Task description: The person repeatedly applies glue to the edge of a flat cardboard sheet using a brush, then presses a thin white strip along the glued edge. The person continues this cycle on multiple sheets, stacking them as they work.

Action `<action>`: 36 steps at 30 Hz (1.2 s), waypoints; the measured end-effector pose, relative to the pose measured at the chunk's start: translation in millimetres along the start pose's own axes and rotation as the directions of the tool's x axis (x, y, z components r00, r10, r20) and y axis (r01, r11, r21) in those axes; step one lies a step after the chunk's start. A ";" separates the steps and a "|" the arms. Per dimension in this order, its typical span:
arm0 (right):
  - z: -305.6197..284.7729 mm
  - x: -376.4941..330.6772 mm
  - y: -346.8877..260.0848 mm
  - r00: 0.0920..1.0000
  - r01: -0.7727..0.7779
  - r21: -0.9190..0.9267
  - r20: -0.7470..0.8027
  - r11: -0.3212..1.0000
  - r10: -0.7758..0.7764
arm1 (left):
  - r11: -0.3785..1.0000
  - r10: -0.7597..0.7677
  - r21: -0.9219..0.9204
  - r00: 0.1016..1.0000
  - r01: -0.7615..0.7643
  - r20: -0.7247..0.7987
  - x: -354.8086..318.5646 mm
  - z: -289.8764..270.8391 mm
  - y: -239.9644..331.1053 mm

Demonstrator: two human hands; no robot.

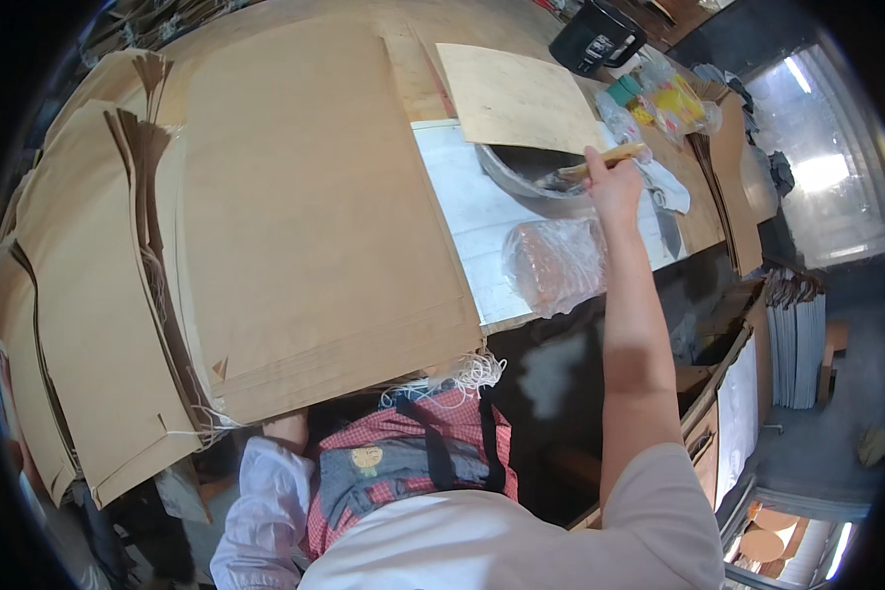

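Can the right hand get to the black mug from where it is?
Probably yes. The right hand holds a brush over the bowl, and the black mug stands just beyond, with only a flat brown sheet beside the path.

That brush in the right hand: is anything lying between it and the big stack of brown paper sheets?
Nothing tall does. The right hand holds the brush at the round metal bowl. Between there and the stack of brown paper sheets lies only the flat whitish board; a plastic-wrapped bundle sits nearer the table edge.
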State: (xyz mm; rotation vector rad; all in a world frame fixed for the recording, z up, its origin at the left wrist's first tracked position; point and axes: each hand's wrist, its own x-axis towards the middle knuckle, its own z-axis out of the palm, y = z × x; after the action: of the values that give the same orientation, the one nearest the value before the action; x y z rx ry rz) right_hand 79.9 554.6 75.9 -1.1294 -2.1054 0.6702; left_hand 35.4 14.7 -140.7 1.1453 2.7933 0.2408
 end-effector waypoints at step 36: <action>98.4 -264.4 -190.2 0.586 -0.008 0.422 0.737 0.907 -0.337 | 0.993 -0.061 -0.105 0.994 0.051 -0.093 11.8 -153.2 -3.7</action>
State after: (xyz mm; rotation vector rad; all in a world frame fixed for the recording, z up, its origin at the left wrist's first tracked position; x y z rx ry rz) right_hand 17.9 220.3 62.7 -0.3744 -2.5645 1.6586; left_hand -0.7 4.5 8.3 1.0582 2.8520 0.4402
